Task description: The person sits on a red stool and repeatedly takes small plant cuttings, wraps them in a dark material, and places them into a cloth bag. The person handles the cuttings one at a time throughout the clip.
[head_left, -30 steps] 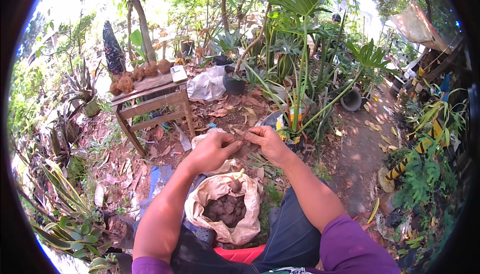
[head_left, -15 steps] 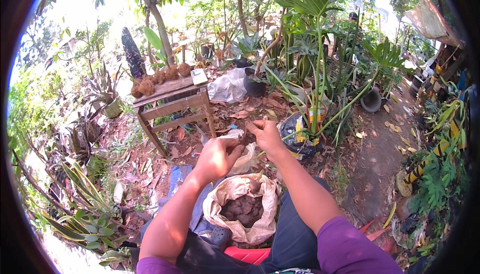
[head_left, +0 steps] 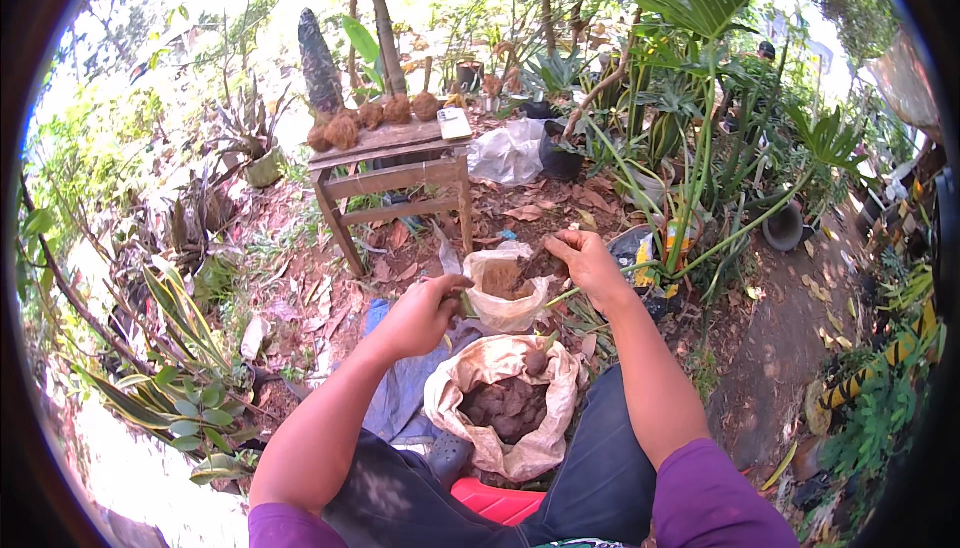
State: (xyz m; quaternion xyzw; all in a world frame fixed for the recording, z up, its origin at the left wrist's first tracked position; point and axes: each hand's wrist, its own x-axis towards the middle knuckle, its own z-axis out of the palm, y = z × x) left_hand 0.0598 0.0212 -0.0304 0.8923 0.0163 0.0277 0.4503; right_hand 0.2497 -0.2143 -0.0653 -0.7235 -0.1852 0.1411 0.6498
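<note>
Filling in hand: left hand [head_left: 425, 313] grips the small bag [head_left: 505, 288] rim, right hand [head_left: 590, 266] pinches soil over it; next needs release inside.

There is one view only, from a camera worn on the seated person's head, tilted down and forward over the lap. It is a wide fisheye: a black ring frames the round picture, and straight lines bow toward the rim. Nearest, at 6 o'clock, are the person's legs and purple sleeves, with both forearms running in from the lower edge toward the middle. The left hand [head_left: 420, 313] and right hand [head_left: 590, 266] sit close to centre, at arm's length. Farther off, toward 11 o'clock, stands a wooden bench [head_left: 392, 173]; garden plants [head_left: 700, 98] fill 12 to 3 o'clock.
</note>
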